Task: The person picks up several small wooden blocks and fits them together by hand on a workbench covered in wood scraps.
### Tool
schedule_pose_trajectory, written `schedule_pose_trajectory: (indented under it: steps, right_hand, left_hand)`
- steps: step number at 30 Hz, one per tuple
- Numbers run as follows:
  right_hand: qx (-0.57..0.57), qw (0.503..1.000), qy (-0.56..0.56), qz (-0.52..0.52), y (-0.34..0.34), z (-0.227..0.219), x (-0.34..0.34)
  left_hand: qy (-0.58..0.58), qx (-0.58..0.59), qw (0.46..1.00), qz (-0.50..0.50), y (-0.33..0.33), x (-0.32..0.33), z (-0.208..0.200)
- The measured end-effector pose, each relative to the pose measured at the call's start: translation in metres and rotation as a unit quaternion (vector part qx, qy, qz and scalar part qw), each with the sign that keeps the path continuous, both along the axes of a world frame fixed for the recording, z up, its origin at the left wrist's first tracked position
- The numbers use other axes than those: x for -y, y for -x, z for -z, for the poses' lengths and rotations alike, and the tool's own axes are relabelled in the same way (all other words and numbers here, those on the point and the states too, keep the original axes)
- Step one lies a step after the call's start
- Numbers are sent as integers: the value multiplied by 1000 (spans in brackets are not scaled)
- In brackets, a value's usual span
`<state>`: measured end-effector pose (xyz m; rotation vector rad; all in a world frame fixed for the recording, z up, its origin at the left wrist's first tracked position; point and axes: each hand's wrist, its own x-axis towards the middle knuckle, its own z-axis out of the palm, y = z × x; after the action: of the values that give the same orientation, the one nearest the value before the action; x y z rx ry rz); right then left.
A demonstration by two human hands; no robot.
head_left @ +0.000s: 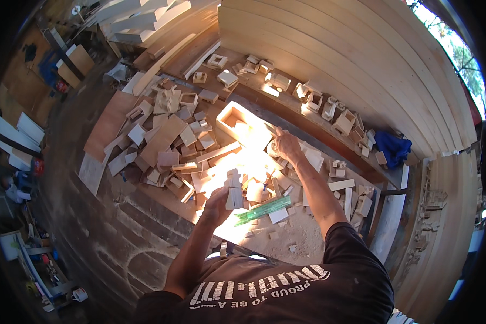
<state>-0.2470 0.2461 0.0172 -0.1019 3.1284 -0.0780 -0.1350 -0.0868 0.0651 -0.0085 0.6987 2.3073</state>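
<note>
In my left hand (217, 206) is a flat, pale shaped wooden piece (234, 189) with a notched outline, held upright between thumb and fingers. Farther off, my right hand (287, 146) reaches to the right end of an open wooden box (233, 115), fingers curled. Glare and the hand itself hide what those fingers grip, if anything. Beneath both hands spreads a heap of wooden offcuts (167, 137), partly washed out by bright sunlight. A translucent green ruler (263, 210) lies near my left hand, beside a small white block (278, 216).
Small wooden toy vehicles (277, 82) and box parts line a raised ledge along the back. A blue cloth (392, 148) lies at its right end. Long planks (329, 48) form a wall behind. Sawdust (294, 243) covers the bench near me. A white mug (79, 294) sits lower left.
</note>
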Motion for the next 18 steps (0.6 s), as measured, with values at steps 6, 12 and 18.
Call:
schedule_pose_trajectory:
  steps: [6, 12, 18]
  right_hand:
    - [-24, 999, -45, -11, -12, 3, 1]
    - [-6, 996, -85, -20, -20, -21, -3]
    - [-48, 998, -3, 36, -58, -91, -17]
  left_hand:
    - [116, -68, 991, 9, 0, -7, 5]
    - [341, -232, 911, -9, -2, -30, -3]
    - [455, -389, 798, -69, -11, -49, -11]
